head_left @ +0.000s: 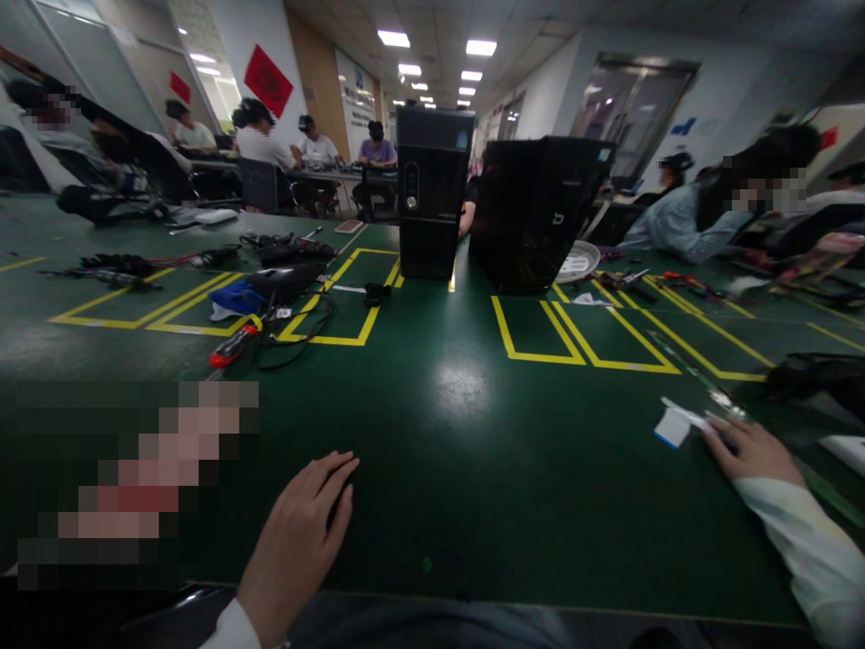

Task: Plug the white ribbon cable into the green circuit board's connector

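My left hand (297, 536) lies flat on the green table (473, 469) near its front edge, fingers stretched out and together, holding nothing. My right hand (740, 448) rests on the table at the right, fingers reaching toward a small white and blue card (674, 425) and touching a thin strip next to it. I cannot see whether those fingers grip anything. Two black computer towers (432, 194) (537, 212) stand upright at the table's middle, beyond both hands.
Yellow tape rectangles (541, 338) mark the tabletop. A red-handled screwdriver (233, 347), black cables (297, 329) and a blue cloth (233, 299) lie at the left. A white fan grille (578, 261) and tools lie at the right. Several people sit at tables behind and at the right.
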{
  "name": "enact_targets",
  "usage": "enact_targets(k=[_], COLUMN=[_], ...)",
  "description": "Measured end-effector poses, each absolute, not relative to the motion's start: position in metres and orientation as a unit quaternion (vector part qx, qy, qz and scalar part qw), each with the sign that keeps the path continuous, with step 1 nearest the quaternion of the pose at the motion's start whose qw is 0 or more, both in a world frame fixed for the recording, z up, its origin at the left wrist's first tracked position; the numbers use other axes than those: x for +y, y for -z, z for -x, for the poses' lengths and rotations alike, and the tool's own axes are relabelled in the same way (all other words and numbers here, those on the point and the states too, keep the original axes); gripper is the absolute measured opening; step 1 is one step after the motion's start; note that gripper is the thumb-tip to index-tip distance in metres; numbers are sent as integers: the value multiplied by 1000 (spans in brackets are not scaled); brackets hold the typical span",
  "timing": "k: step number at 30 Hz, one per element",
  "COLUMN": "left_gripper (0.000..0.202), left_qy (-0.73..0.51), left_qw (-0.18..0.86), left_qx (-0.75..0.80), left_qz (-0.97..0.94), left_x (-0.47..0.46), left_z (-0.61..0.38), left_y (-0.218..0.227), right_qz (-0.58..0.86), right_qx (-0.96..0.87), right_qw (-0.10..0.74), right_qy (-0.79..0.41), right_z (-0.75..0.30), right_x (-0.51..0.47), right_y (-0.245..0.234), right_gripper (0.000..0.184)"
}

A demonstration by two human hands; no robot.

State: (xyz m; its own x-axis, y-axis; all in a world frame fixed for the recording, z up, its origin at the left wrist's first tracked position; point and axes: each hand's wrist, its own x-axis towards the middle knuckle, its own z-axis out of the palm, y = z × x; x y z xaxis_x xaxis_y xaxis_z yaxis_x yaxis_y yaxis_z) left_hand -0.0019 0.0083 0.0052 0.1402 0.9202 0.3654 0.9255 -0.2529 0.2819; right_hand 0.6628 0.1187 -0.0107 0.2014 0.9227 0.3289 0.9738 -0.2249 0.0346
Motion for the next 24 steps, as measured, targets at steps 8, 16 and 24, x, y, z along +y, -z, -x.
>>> enact_targets(k=[8, 16, 24], left_gripper=[38, 37, 40], left_qy=[231, 232, 225], left_qw=[9, 10, 8], left_qx=[-610, -606, -618], left_qz=[758, 761, 753], left_x=[9, 9, 8], left_z=[2, 2, 2], left_y=[-4, -5, -6], right_qz=[661, 460, 339], right_qx=[-737, -860, -917], right_qw=[127, 214, 207], right_qy=[66, 51, -34], right_z=[-584, -441, -306], right_x=[131, 140, 136], right_y=[15, 5, -9], right_gripper=[52, 43, 42])
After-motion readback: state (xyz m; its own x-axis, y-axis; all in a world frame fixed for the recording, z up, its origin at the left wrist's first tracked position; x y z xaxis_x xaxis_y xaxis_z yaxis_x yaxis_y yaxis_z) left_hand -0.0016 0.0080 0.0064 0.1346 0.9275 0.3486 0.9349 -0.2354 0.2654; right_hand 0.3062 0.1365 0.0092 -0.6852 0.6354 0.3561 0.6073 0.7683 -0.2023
